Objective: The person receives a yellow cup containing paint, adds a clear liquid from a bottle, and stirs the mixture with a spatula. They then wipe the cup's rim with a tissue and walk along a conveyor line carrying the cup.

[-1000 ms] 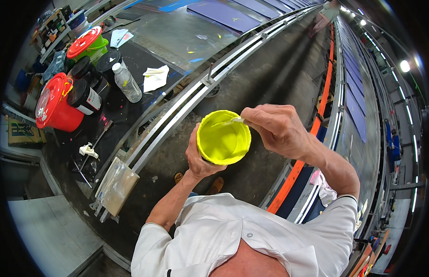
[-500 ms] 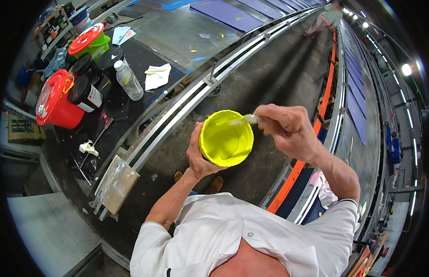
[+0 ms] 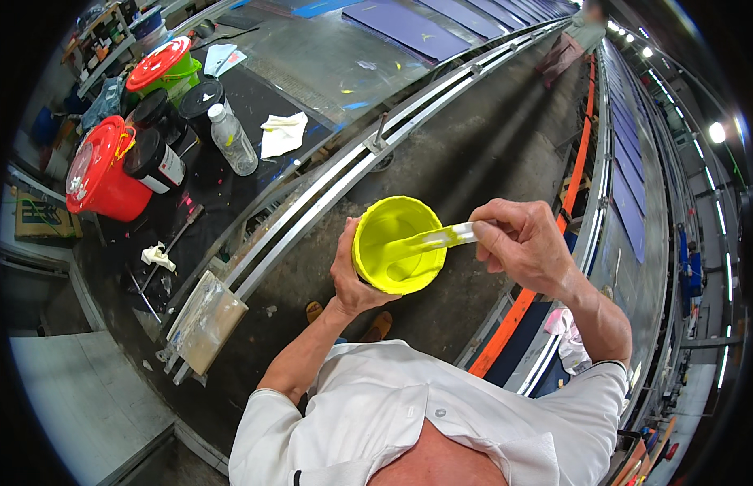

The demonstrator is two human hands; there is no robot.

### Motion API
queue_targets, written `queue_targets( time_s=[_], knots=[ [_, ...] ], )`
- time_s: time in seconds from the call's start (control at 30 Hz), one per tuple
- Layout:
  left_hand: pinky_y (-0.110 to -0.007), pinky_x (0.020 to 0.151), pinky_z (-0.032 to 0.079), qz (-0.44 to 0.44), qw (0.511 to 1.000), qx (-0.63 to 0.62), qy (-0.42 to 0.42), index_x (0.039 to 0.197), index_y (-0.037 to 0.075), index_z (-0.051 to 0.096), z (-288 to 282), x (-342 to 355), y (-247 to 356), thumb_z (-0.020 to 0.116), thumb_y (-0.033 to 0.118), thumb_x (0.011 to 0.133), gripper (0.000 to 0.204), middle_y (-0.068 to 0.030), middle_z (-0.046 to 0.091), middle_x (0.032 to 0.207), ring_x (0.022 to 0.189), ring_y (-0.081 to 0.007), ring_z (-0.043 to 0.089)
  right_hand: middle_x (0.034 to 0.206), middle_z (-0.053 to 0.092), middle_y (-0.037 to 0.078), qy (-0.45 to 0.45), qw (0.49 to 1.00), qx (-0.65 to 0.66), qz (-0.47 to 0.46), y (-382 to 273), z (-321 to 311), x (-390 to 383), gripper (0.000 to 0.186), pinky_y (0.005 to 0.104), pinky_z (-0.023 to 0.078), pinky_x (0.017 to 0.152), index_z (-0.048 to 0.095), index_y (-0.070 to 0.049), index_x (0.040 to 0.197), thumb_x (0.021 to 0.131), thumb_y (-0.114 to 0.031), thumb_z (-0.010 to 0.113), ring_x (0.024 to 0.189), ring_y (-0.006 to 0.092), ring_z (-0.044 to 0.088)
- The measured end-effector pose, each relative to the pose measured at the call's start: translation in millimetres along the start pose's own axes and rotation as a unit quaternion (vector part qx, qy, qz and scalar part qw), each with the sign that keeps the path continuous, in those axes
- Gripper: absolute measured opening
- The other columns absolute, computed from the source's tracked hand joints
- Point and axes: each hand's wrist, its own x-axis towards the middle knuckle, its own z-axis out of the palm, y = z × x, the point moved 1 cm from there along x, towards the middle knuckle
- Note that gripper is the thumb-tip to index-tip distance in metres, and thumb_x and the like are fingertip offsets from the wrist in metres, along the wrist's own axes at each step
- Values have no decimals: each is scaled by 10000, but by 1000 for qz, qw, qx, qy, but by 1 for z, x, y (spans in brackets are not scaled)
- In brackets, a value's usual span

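My left hand (image 3: 349, 271) is wrapped round the left side of a round tub (image 3: 361, 267), held in front of me over the aisle floor. Bright yellow paint (image 3: 391, 253) coats its inside and rim. A white stirring stick (image 3: 449, 236), smeared with the same yellow, is pinched between the thumb and fingers of my right hand (image 3: 518, 243), just right of the tub. The stick slants down over the rim, its lower end in the paint. How deep the paint lies cannot be made out.
A dark table on the left carries red-lidded buckets (image 3: 109, 174), black tubs (image 3: 154, 158), a clear bottle (image 3: 233, 142) and a white cloth (image 3: 283, 134). Metal rails (image 3: 328, 186) border the aisle. Purple panels (image 3: 405, 28) lie on long tables. Another person (image 3: 572, 44) stands far down the aisle.
My right hand has moved slightly right and down, drawing the stick into fuller view across the tub's rim. The tub stays nearly in place. The far person appears farther into view.
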Motion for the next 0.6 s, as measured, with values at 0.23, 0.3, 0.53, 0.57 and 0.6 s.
queue_targets(
  time_s=[0.23, 0.3, 0.53, 0.57, 0.6],
  knots=[
    [-431, 1072, 392, 23, 999, 30, -12, 1388, -29, 350, 3, -2, 0, 936, 308, 551, 1076, -192, 573, 1265, 1154, -319, 592, 518, 564, 82, 40, 975, -173, -133, 4, -5, 45, 155, 290, 443, 465, 617, 45, 783, 834, -72, 529, 427, 137, 558],
    [-420, 1053, 415, 22, 999, 44, -16, 1385, -43, 352, 5, -4, -1, 936, 304, 543, 1081, -198, 569, 1268, 1155, -323, 591, 532, 558, 105, 34, 971, -171, -163, -3, 3, 54, 110, 308, 436, 466, 611, 38, 786, 816, -43, 544, 448, 171, 563],
    [-382, 1009, 461, -6, 995, 82, -64, 1373, -50, 372, 0, -6, 2, 939, 327, 525, 1088, -197, 568, 1273, 1148, -308, 597, 721, 608, 160, -93, 916, -183, -345, -38, 31, 46, 140, 425, 499, 613, 571, -19, 805, 684, 3, 638, 691, 366, 618],
    [-381, 1005, 464, -2, 994, 83, -66, 1373, -49, 372, -2, -5, 3, 941, 330, 522, 1092, -195, 569, 1273, 1146, -304, 599, 760, 606, 150, -135, 904, -160, -373, -44, 33, 38, 200, 408, 495, 592, 571, -14, 872, 692, 35, 644, 696, 351, 621],
    [-384, 1001, 469, 1, 997, 50, -61, 1377, -48, 366, -4, -2, 4, 945, 337, 515, 1107, -192, 573, 1274, 1144, -304, 603, 773, 601, 138, -179, 890, -173, -382, -49, 33, 31, 218, 411, 497, 598, 569, -13, 879, 679, 36, 642, 710, 341, 621]
  ],
)
